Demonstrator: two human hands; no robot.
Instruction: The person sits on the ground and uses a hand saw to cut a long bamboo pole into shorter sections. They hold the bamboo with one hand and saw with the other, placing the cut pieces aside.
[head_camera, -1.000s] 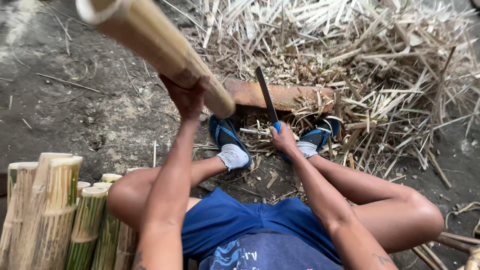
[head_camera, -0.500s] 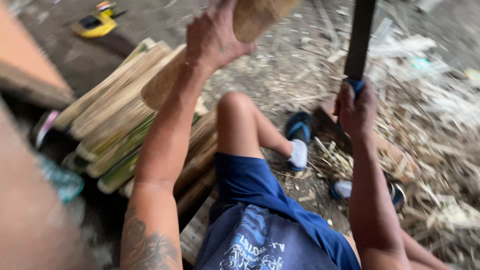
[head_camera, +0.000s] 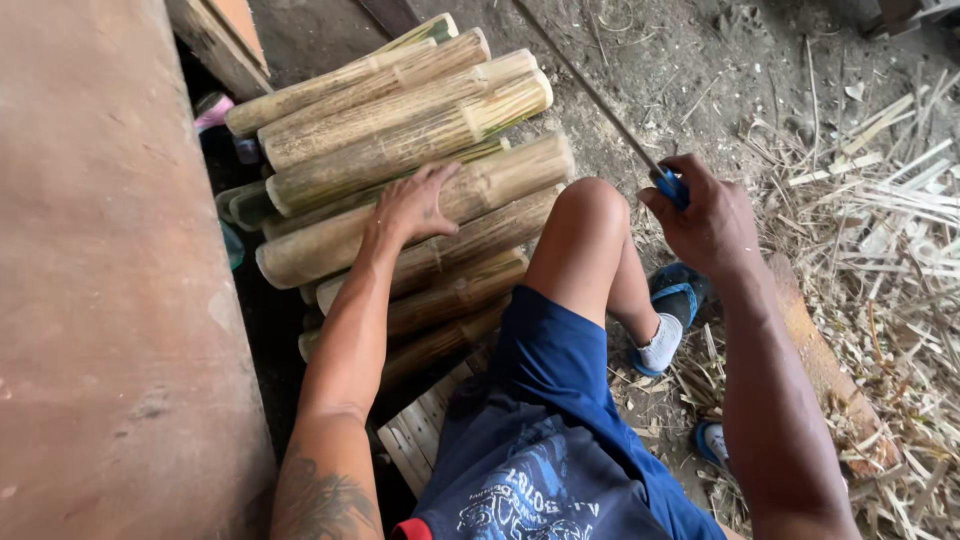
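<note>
My left hand (head_camera: 415, 205) lies palm down, fingers spread, on a bamboo section (head_camera: 500, 180) in a stack of several cut bamboo sections (head_camera: 400, 130) to my left. My right hand (head_camera: 705, 220) is closed around the blue handle of a long dark blade (head_camera: 590, 95), which points up and to the left over the dirt. My bent left knee (head_camera: 590, 215) rises between the two hands. I sit low in blue shorts, with a blue sandal and white sock (head_camera: 670, 320) on the ground.
A reddish board or wall (head_camera: 100, 300) fills the left side. A heap of split bamboo strips and shavings (head_camera: 890, 230) covers the ground at right. A wooden block (head_camera: 820, 360) lies under my right forearm. Bare dirt lies beyond the stack.
The view has swung left onto the bamboo stack. My left hand no longer lifts a bamboo piece; it now rests on the stack. The right hand still holds the blade.
</note>
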